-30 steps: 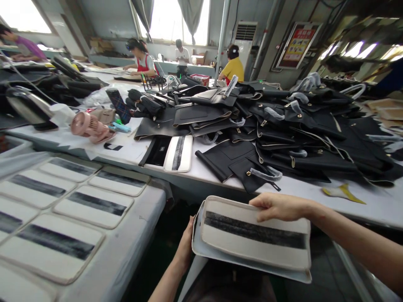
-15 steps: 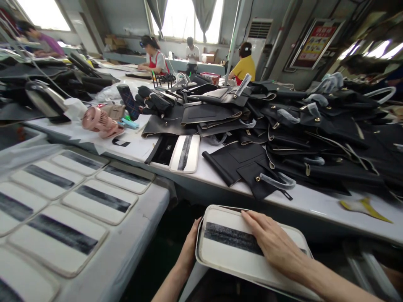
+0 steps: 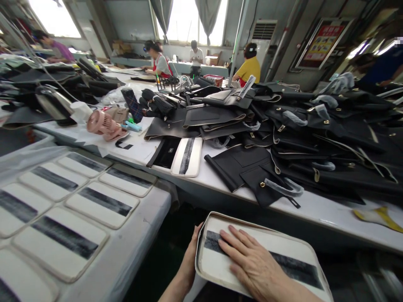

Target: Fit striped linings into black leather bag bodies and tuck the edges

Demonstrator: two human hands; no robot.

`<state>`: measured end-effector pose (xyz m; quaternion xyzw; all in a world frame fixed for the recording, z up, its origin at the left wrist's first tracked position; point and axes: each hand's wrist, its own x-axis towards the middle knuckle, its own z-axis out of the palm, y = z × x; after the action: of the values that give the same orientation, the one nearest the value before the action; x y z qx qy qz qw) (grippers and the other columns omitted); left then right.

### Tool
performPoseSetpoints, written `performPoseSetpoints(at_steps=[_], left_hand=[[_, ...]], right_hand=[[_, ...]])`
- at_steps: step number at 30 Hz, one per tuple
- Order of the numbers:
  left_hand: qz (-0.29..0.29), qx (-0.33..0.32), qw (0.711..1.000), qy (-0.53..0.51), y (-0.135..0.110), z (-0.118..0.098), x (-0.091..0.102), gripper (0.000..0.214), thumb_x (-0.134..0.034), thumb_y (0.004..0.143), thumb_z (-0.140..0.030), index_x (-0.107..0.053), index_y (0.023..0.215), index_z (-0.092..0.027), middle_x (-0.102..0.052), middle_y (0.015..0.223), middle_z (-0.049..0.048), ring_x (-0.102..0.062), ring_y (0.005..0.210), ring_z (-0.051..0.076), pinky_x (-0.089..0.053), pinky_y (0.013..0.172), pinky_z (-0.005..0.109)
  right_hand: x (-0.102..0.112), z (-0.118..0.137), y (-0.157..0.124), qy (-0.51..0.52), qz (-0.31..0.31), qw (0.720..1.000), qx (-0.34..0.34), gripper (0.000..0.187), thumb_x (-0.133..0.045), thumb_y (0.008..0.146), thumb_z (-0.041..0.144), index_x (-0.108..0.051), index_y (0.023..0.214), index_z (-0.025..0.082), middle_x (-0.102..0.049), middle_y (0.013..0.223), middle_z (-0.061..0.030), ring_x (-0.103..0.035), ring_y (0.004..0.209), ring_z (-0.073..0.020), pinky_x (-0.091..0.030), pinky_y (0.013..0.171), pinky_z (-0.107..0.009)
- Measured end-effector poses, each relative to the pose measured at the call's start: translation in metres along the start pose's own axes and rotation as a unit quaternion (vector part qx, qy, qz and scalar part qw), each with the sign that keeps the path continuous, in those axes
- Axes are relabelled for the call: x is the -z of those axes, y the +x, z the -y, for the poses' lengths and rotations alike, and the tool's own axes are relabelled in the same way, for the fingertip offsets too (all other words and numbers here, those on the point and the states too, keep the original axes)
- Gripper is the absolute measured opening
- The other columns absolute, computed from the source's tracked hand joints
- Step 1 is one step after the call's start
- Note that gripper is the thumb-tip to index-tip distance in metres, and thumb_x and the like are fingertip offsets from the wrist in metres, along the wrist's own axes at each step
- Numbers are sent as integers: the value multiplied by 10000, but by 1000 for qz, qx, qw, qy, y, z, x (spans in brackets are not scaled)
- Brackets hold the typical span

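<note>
A cream rounded rectangular bag base panel (image 3: 296,247) with a dark stripe along its middle lies tilted in front of my body. It sits inside a raised rim. My left hand (image 3: 189,256) grips the panel's left edge, its fingers partly hidden behind the rim. Flat on the panel's upper face, across the stripe, rests my right hand (image 3: 252,260) with fingers stretched out. What supports the panel from below is mostly out of sight.
Similar striped panels (image 3: 100,205) lie in rows on a covered table (image 3: 138,243) to the left. Black leather bag pieces (image 3: 252,163) are heaped on the long white table (image 3: 317,216). A pink fan (image 3: 103,125) and a kettle (image 3: 53,102) stand there. Co-workers (image 3: 250,67) sit farther back.
My right hand has slid left across the panel and its fingers have spread flat, uncovering more of the stripe on the right. My left hand keeps its hold on the edge.
</note>
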<state>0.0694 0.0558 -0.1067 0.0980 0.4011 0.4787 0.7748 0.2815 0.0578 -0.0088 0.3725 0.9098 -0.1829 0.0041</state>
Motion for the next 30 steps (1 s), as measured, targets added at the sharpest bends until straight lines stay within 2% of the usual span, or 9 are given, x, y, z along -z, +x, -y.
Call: performPoseSetpoints(at_steps=[3,8,13,19,26,30], left_hand=[[-4,0,1000,2,-2,-1,0,719,-646,782,-638,-553,1362,-222,-610,1327,107,-494,1293,353,-300,1155,484],[2,31,1000,-2,-9,-7,-5,723,-590,812,-664,-550,1362,-197,-620,1311,121,-509,1281,345,-299,1151,482],[3,51,999,11,-10,-10,-2,696,-605,819,-635,-595,1310,-141,-629,1290,143,-499,1291,338,-273,1165,476],[-9,51,997,59,-10,-14,4,687,-611,818,-632,-604,1300,-142,-635,1284,139,-487,1303,331,-257,1172,466],[84,58,984,144,-7,-33,8,608,-501,928,-539,-498,1399,-155,-612,1316,147,-499,1289,312,-305,1135,485],[109,50,968,221,-5,-47,6,564,-481,961,-467,-429,1447,-186,-581,1356,133,-501,1281,296,-360,1096,466]], right_hand=[[-10,2,14,-29,-37,999,-16,565,-419,990,363,-263,1528,290,-266,1567,20,-281,1437,-289,-350,1147,-520],[-20,8,32,-53,-91,994,0,620,-480,966,353,-256,1532,238,-176,1594,-10,-215,1460,-277,-327,1170,-487],[-24,12,34,-51,-126,991,-13,652,-527,937,277,-260,1529,217,-212,1588,-24,-240,1455,-249,-317,1180,-452],[-29,11,30,-32,-145,989,-15,653,-544,934,300,-275,1524,224,-224,1587,-32,-248,1453,-236,-295,1190,-429],[-30,7,28,-17,-149,989,-17,592,-495,965,346,-308,1510,210,-231,1586,-28,-272,1444,-240,-281,1193,-428],[-30,5,27,-8,-150,988,-22,597,-483,970,363,-294,1517,219,-218,1587,-16,-272,1445,-235,-283,1190,-437]])
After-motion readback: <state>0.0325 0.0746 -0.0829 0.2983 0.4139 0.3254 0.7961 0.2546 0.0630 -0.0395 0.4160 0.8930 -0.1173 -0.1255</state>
